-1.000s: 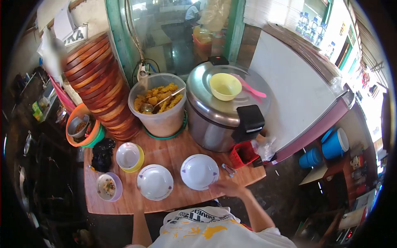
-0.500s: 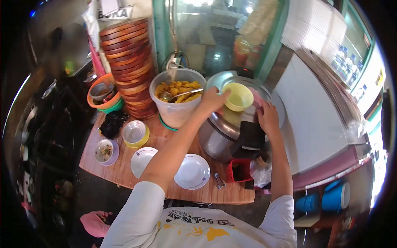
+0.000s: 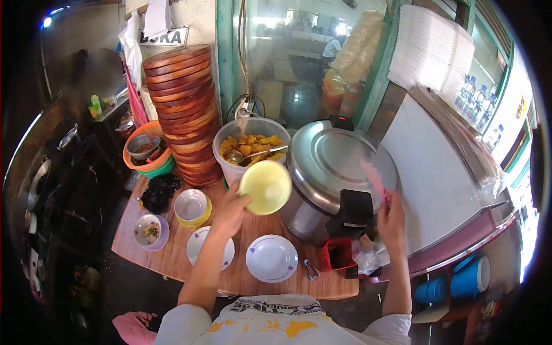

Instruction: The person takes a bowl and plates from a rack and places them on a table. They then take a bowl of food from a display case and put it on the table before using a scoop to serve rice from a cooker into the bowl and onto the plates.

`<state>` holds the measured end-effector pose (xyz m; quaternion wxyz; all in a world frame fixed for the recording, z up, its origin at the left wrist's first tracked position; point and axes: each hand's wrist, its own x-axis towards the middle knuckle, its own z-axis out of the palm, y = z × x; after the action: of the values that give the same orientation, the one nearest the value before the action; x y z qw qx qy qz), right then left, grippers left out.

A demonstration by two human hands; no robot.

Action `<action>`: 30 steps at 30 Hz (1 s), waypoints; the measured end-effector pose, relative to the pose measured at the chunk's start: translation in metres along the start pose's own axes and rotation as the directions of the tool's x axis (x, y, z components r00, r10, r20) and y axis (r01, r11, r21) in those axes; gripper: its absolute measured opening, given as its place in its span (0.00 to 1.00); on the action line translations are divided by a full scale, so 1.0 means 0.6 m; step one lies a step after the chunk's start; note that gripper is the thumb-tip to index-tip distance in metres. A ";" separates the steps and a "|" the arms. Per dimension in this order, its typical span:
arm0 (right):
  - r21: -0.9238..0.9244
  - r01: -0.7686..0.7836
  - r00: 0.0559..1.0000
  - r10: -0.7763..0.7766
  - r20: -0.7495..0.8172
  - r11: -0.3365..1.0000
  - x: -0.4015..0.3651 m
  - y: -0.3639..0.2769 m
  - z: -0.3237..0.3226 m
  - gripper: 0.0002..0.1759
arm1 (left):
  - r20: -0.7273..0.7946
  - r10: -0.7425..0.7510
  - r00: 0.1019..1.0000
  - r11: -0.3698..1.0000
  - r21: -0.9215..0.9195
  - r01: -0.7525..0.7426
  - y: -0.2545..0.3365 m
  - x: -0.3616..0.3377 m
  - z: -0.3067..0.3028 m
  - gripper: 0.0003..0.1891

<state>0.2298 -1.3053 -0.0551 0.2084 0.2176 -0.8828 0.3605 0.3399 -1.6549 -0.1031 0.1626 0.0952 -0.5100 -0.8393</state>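
Note:
My left hand (image 3: 231, 211) grips the rim of a pale yellow bowl (image 3: 265, 187), held tilted in the air in front of a tub (image 3: 229, 171) of yellow-orange food with a ladle (image 3: 259, 154) in it. My right hand (image 3: 391, 220) is closed round the handle of a pink rice paddle (image 3: 374, 177), which points up over the right side of a large steel rice cooker (image 3: 328, 164). The cooker's lid is down. Below the bowl, two white plates (image 3: 272, 259) lie on the wooden table (image 3: 172, 261).
A tall stack of round wooden boards (image 3: 183, 109) stands at the back left, beside an orange basin (image 3: 150, 163). Small bowls (image 3: 190, 205) and a black plastic bag (image 3: 160, 194) are at the table's left. A red container (image 3: 336, 255) sits before the cooker.
The yellow bowl has moved left and nearer, off the cooker lid, in my left hand. My right hand has drawn back toward me with the pink paddle. The view has shifted slightly.

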 end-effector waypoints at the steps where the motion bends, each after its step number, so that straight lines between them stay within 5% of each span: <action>1: -0.026 0.030 1.000 -0.030 0.004 0.999 -0.017 -0.004 0.004 0.18 | -0.036 0.010 0.999 1.000 -0.017 -0.010 -0.009 -0.017 -0.029 0.28; 5: -0.088 0.138 0.990 -0.138 0.009 0.987 -0.064 -0.018 0.025 0.19 | -0.153 -0.009 0.988 0.999 0.033 0.014 -0.056 -0.081 -0.131 0.29; 13: -0.140 0.259 0.964 -0.247 0.099 0.956 -0.083 -0.061 0.035 0.22 | -0.316 -0.316 0.895 0.947 -0.055 0.315 -0.123 -0.311 -0.223 0.24; 16: -0.180 0.285 0.958 -0.273 0.086 0.942 -0.074 -0.056 0.051 0.26 | -0.491 -0.320 0.810 0.909 0.080 0.408 -0.153 -0.411 -0.287 0.22; 18: -0.228 0.283 0.959 -0.271 0.083 0.932 -0.071 -0.048 0.054 0.27 | -0.600 -0.265 0.755 0.774 0.336 0.537 -0.133 -0.453 -0.276 0.19; 19: -0.236 0.282 0.959 -0.264 0.106 0.930 -0.071 -0.043 0.054 0.28 | -0.633 -0.221 0.742 0.670 0.455 0.587 -0.123 -0.466 -0.274 0.18; 25: -0.385 0.378 0.924 -0.320 0.207 0.842 -0.053 -0.025 0.046 0.33 | -0.670 -0.333 0.664 0.686 0.311 0.658 -0.070 -0.466 -0.212 0.22; 30: -0.412 0.554 0.829 -0.438 0.348 0.723 -0.027 -0.008 0.038 0.35 | -0.595 -0.344 0.726 0.749 0.293 0.595 -0.097 -0.414 -0.245 0.31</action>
<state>0.2406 -1.3209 -0.0758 0.2444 0.4257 -0.8709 0.0247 0.6082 -1.6597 -0.2240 0.0372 0.4775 -0.5912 -0.6488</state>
